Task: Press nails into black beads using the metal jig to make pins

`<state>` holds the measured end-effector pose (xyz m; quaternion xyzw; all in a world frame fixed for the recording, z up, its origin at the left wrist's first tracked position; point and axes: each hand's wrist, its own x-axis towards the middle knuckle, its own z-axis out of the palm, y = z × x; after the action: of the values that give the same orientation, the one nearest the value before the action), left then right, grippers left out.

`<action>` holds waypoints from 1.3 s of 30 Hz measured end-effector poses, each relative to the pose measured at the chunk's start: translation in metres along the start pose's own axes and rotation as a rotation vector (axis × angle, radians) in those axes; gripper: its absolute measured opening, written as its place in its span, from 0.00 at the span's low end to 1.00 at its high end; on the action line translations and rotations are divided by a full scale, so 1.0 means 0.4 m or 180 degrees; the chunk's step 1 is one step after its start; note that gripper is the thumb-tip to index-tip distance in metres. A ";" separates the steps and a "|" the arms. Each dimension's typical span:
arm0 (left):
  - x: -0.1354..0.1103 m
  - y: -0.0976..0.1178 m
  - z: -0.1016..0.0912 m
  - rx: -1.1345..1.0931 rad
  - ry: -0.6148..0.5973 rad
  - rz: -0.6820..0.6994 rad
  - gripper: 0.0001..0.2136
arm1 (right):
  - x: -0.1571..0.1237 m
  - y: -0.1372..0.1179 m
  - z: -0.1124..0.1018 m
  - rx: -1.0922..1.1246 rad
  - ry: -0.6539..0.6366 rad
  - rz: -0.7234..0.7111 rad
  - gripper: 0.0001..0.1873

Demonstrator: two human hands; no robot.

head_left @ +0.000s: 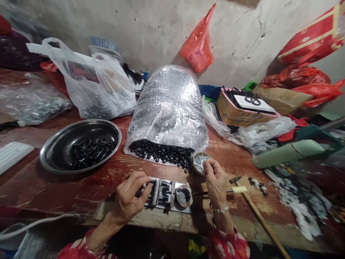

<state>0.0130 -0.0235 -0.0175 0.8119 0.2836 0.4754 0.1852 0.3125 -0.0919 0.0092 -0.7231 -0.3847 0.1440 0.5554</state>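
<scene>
My left hand [133, 194] is at the left end of a small metal jig [168, 194], its fingers and thumb curled together over a dark part that I cannot make out. The jig has several bars and a round metal ring on its right. My right hand [215, 180] is pinched at the right rim of a small bowl [201, 163] of tiny silvery metal pieces; whatever lies between its fingertips is too small to name. Just behind the jig, black round parts [161, 153] spill from the mouth of a large clear plastic sack [169, 104].
A steel basin [81, 145] with black-headed pins stands at left, before a white plastic bag [94, 86]. On the right lie a hammer [256, 208], a screwdriver with a pale handle [238, 189] and a green bottle [288, 154]. A cardboard box [237, 113] stands behind.
</scene>
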 end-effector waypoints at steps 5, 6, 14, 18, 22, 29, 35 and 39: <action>0.037 0.075 0.043 -0.0414 -0.0454 -0.0213 0.13 | -0.120 -0.075 0.073 0.0807 -0.0816 0.0452 0.14; 0.039 0.084 0.056 -0.0457 -0.0519 -0.0266 0.12 | -0.144 -0.088 0.089 0.0920 -0.0971 0.0509 0.14; -0.001 0.068 0.042 -0.0380 -0.0585 -0.0193 0.09 | -0.216 -0.102 0.141 0.0583 -0.1299 0.0028 0.12; -0.025 0.051 -0.004 0.0124 -0.0833 -0.0014 0.13 | -0.211 -0.083 0.156 -0.0054 -0.1156 -0.0744 0.07; -0.042 0.051 -0.011 0.0547 -0.0899 0.0160 0.14 | -0.216 -0.082 0.186 -0.0870 -0.1337 -0.1587 0.10; -0.051 0.053 0.000 0.0802 -0.1008 0.0308 0.12 | -0.222 -0.082 0.221 -0.1739 -0.1385 -0.1950 0.09; -0.052 0.049 -0.006 0.0802 -0.1131 0.0317 0.11 | -0.221 -0.074 0.211 -0.1455 -0.1452 -0.2010 0.08; -0.054 0.047 -0.012 0.0686 -0.1132 0.0313 0.12 | -0.212 -0.073 0.179 -0.0924 -0.1482 -0.2049 0.13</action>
<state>0.0059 -0.0516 -0.0188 0.9110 0.2557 0.2999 0.1211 0.1992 -0.1006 -0.0073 -0.5848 -0.7225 0.0671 0.3627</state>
